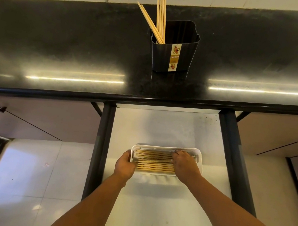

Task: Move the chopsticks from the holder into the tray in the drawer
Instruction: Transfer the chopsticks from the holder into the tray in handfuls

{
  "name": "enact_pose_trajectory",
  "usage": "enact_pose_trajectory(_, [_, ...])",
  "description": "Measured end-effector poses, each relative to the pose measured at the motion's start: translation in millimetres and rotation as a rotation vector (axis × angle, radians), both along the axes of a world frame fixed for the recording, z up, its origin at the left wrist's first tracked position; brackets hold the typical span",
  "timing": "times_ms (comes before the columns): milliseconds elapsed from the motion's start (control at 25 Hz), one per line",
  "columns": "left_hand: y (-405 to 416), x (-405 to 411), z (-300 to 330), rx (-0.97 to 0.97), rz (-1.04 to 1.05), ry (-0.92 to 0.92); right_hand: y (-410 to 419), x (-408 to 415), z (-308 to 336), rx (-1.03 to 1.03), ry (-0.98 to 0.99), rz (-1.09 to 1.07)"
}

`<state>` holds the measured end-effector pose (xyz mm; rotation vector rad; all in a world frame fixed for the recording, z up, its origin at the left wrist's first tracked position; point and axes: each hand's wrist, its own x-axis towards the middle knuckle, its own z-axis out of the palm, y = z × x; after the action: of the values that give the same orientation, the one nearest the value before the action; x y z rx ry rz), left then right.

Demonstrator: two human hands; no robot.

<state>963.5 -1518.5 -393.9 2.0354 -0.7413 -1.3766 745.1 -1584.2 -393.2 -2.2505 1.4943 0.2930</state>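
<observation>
Below, the left hand (pixel 125 165) clasps the tray's (pixel 166 146) left end in the drawer (pixel 171 128). Most chopsticks (pixel 152 161) lie inside; one sits askew. Several sticks (pixel 161 14) remain in the holder (pixel 174 48). The right hand (pixel 184 165) rests flat, fingers together. Sticks look light, stiff, smooth; pinch mid-shaft.
</observation>
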Motion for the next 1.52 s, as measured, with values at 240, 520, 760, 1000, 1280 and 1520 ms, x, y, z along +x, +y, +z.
enact_pose_trajectory(240, [0, -3, 0, 0.016, -0.015, -0.09, 22, 12, -6, 0.285, 0.107, -0.02])
enact_pose_trajectory(520, [7, -7, -2, 0.027, -0.011, -0.184, 37, 2, -1, -0.075, -0.176, -0.034])
enact_pose_trajectory(760, [9, -5, 1, 0.025, -0.03, -0.201, 30, -11, 4, -0.056, -0.252, 0.06])
enact_pose_trajectory(1000, [10, -6, 2, 0.026, -0.039, -0.216, 28, -11, 1, 0.051, -0.151, 0.199])
enact_pose_trajectory(1280, [9, -9, 4, 0.028, -0.019, -0.193, 25, -15, -9, 0.111, -0.027, 0.111])
enact_pose_trajectory(1520, [8, -6, 2, 0.033, -0.029, -0.175, 23, -5, 5, -0.095, -0.263, -0.002])
